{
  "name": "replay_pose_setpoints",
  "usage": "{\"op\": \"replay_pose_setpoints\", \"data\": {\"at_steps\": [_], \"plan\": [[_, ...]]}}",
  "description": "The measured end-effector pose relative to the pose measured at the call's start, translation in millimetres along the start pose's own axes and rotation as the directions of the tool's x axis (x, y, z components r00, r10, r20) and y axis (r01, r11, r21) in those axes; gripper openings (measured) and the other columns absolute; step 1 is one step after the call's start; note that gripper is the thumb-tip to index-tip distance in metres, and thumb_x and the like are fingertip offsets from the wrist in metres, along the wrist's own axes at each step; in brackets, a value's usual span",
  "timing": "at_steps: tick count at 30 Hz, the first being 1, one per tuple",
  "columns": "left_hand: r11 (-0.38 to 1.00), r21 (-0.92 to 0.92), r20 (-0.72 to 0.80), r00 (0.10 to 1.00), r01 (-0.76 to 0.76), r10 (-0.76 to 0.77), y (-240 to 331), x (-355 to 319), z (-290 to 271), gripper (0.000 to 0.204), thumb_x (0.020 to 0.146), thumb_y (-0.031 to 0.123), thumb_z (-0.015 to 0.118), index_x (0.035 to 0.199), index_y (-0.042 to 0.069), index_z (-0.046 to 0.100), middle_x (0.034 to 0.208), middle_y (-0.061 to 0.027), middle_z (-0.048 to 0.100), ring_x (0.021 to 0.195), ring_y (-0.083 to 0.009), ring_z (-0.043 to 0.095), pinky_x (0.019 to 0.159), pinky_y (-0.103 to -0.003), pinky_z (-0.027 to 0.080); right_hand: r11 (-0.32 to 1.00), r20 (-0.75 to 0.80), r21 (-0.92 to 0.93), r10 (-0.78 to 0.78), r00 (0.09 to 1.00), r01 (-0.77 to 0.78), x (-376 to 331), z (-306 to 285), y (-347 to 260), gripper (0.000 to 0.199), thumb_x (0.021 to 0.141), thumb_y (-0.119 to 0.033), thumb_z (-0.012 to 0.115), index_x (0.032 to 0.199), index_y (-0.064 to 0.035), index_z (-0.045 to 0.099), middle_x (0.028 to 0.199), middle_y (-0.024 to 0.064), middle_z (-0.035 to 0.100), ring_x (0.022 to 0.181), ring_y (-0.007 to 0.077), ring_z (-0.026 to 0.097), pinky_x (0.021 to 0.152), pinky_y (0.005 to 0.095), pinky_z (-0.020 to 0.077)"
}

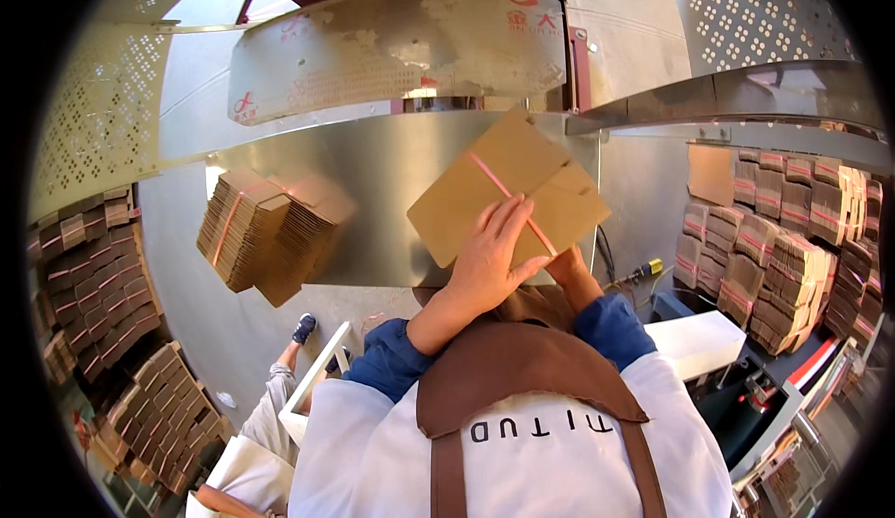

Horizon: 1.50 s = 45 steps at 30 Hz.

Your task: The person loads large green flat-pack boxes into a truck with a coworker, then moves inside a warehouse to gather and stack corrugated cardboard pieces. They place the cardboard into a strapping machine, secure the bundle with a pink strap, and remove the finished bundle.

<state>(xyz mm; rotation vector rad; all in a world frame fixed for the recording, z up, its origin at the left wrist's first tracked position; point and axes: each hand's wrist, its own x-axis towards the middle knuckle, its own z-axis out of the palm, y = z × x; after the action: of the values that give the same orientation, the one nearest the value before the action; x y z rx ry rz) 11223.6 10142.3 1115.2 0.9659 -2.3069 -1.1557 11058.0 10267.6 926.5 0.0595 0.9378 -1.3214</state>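
Observation:
A flat cardboard bundle [508, 187] with a pink strap across it lies at a slant over the right part of the steel table. My left hand [492, 246] rests on its top, fingers stretched out flat along the strap, thumb apart. Close by, at the bundle's near right edge, is my right hand [571, 271]; the cardboard and my left hand hide most of its fingers, so its grip does not show. Farther left, a thick strapped stack of folded cardboard [247, 229] stands at the table's edge, its right side blurred.
The steel table [373, 173] runs beneath a metal machine panel [373, 56]. Strapped cardboard bundles are piled at right [774, 229] and left [98, 285]. Another person's leg [280, 392] shows at lower left beside a white frame [317, 378]. A yellow connector [650, 268] hangs at right.

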Motion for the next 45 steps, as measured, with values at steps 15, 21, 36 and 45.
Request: {"op": "replay_pose_setpoints", "data": {"at_steps": [15,21,36,45], "plan": [[0.982,0.131,-0.037,0.991,0.133,-0.129,-56,-18,-13,0.08,0.072,0.035,0.078,0.134,0.002,0.041,0.138,-0.0185,0.04,0.126,-0.0385,0.037,0.104,-0.047,0.033,0.998,-0.229,-0.061,-0.032,0.973,0.019,4,-42,3,0.067,0.082,-0.051,0.065,0.135,-0.0134,0.046,0.128,0.0066,0.055,0.112,0.0272,0.056,0.087,0.0464,0.0499],[0.982,-0.008,-0.105,0.977,0.188,-0.188,-82,-11,-25,0.057,0.084,0.024,0.067,0.131,0.002,0.045,0.132,-0.0197,0.045,0.123,-0.0378,0.042,0.102,-0.045,0.036,0.964,-0.259,-0.267,-0.078,0.963,0.006,0,-55,2,0.063,0.083,-0.052,0.062,0.132,-0.014,0.049,0.123,0.0058,0.058,0.107,0.0258,0.058,0.086,0.0455,0.0488],[0.987,0.074,-0.112,0.983,-0.141,0.149,-30,-8,20,0.047,0.073,0.014,0.074,0.117,0.003,0.059,0.13,-0.0134,0.049,0.121,-0.0329,0.045,0.098,-0.044,0.04,0.4,-0.028,-0.878,-0.592,0.806,0.264,-66,61,-122,0.077,0.087,-0.054,0.057,0.141,-0.0046,0.034,0.135,0.0159,0.046,0.123,0.0259,0.046,0.103,0.0369,0.036],[0.994,-0.093,-0.086,0.995,-0.06,0.052,-19,-19,33,0.041,0.072,0.011,0.074,0.11,0.006,0.062,0.131,-0.0113,0.049,0.126,-0.0321,0.043,0.101,-0.051,0.037,0.627,-0.186,-0.763,-0.448,0.875,0.159,-81,37,-120,0.069,0.086,-0.048,0.062,0.13,0.0033,0.047,0.124,0.0102,0.054,0.116,0.0176,0.049,0.1,0.0311,0.0367]]}}
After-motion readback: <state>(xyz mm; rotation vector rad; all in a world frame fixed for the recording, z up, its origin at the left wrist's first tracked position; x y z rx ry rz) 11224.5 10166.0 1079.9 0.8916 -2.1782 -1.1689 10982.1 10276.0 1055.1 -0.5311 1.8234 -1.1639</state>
